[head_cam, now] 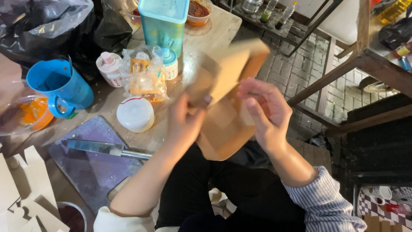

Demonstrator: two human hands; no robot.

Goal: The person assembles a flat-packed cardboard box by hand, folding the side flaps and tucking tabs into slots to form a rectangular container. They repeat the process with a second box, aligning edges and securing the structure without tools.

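Note:
A brown cardboard box [225, 124], partly folded and blurred by motion, is held over my lap at the table's edge. My left hand [185, 122] grips its left side with the thumb on a flap. My right hand [265, 112] holds its right side, fingers spread across the inside panel. One flap stands up toward the table.
The wooden table [216, 30] carries a blue mug [60, 88], a white lidded tub [135, 114], a plastic bag of packets [143, 73], small bottles, a teal container [163, 23], a knife [107, 149] on a purple board [92, 172]. Flat cardboard blanks [25, 193] lie at lower left. A wooden frame [356, 60] stands on the right.

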